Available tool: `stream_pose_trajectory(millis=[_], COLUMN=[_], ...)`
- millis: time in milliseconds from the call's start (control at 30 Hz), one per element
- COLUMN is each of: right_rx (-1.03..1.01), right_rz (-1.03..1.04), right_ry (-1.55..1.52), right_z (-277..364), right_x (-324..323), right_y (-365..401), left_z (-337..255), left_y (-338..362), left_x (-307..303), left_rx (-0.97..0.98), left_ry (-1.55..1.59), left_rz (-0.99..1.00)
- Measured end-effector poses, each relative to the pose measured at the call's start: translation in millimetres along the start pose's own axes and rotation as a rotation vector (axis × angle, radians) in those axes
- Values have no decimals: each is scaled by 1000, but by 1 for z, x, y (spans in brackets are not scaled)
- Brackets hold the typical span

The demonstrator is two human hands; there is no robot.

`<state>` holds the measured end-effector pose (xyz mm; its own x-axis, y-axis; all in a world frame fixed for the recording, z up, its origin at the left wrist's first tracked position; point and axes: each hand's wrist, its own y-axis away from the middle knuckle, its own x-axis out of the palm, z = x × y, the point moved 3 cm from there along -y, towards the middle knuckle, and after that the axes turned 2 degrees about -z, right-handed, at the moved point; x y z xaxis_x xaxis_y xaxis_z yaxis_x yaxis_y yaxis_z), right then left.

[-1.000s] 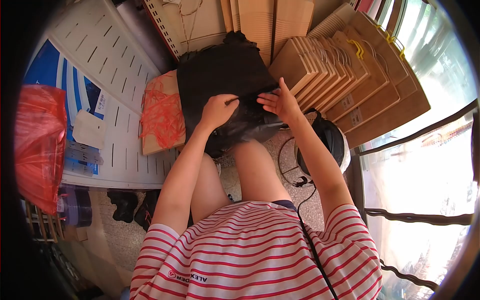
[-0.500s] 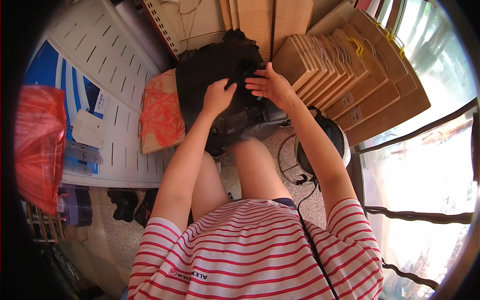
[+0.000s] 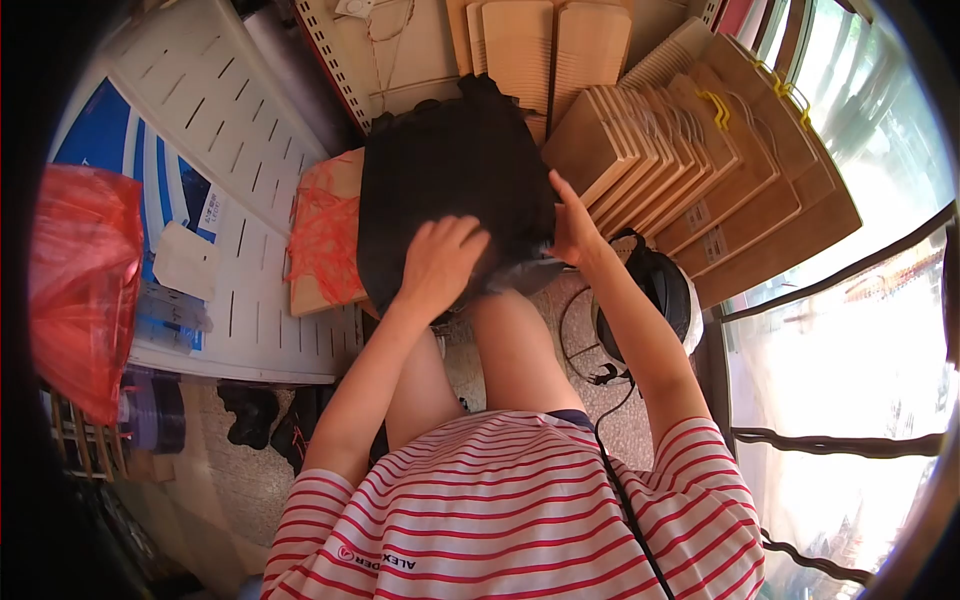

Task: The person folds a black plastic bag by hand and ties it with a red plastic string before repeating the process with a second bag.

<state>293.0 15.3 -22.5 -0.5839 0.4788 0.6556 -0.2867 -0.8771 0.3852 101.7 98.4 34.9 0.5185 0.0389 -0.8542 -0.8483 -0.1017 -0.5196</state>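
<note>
A stack of thin black plastic bags (image 3: pixel 430 165), ragged along the top, lies spread out in front of my knees. My left hand (image 3: pixel 440 265) is palm down on its lower part, fingers outstretched and a little blurred. At the right edge of the black plastic, my right hand (image 3: pixel 574 228) stands on its side, one finger pointing up and the others partly hidden behind the hand. The black surface looks smoother near the top and creased and shiny along its lower right side.
A board with red plastic strings (image 3: pixel 325 235) adjoins the bags on the left, beside a white slotted shelf (image 3: pixel 240 270). Wooden boards (image 3: pixel 690 170) lean in a row at the right. A black-and-white appliance with a cord (image 3: pixel 650 300) sits on the floor. A red bag (image 3: pixel 85 290) hangs far left.
My hands have moved apart and lower, left hand down onto the plastic, right hand to its right edge. The bunched black plastic now lies flatter and wider.
</note>
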Motion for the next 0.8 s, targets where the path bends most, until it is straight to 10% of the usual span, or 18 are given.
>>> stream_pose_trajectory(millis=[267, 367, 433, 467, 533, 633, 800], right_rx=[-65, -104, -115, -146, -180, -244, -144], right_rz=[-89, -175, -132, -58, -67, -107, -85], right_ry=[110, 42, -40, -116, -97, -55, 207], right_z=[-39, -49, -60, -74, -91, -120, -138], right_x=[-6, 12, 16, 10, 18, 36, 20], right_y=[4, 20, 26, 21, 35, 69, 95], left_z=[-40, -58, -66, -64, -65, -53, -39], left_y=[56, 101, 123, 124, 116, 91, 127], left_x=[-17, 5, 36, 37, 38, -2, 9], left_rx=[-184, -403, -987, -995, -1247, -1241, -1410], left_ry=[-196, 59, 1048, 1049, 2330, 2520, 1989], left_rz=[-148, -279, 273, 260, -228, -666, -711])
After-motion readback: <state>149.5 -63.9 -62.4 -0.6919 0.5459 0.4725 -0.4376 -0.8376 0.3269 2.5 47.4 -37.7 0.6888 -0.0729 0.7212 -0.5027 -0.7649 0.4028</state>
